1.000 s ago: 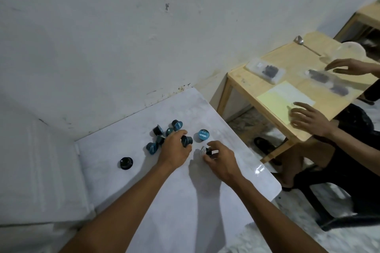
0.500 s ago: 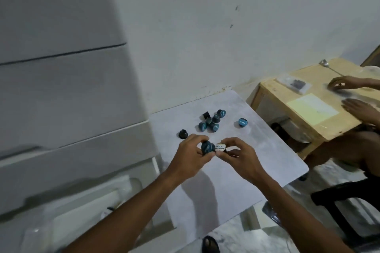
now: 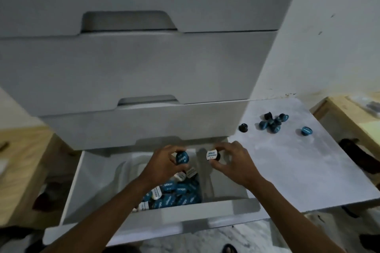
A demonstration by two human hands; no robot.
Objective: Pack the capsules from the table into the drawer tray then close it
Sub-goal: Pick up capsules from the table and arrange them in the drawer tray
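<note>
The bottom drawer (image 3: pixel 144 224) of a white cabinet stands pulled out. Inside it a clear tray (image 3: pixel 123 172) holds several blue and white capsules (image 3: pixel 174 193). My left hand (image 3: pixel 164 165) grips a blue capsule (image 3: pixel 182 158) above the tray's far end. My right hand (image 3: pixel 232 163) pinches a white-lidded capsule (image 3: pixel 212 155) beside it, over the drawer's back right part. On the white table (image 3: pixel 287 170) to the right lie a cluster of blue capsules (image 3: pixel 272 123), a lone blue capsule (image 3: pixel 306 130) and a black capsule (image 3: pixel 243 128).
Two shut drawers (image 3: pixel 133 72) rise above the pulled-out one. Wooden tables stand at the far right (image 3: pixel 353 115) and at the left (image 3: pixel 22 150). A dark shoe (image 3: pixel 229 248) lies on the floor below the drawer front.
My view swung left from the table to the cabinet. Both hands carried their capsules from above the table to over the drawer tray.
</note>
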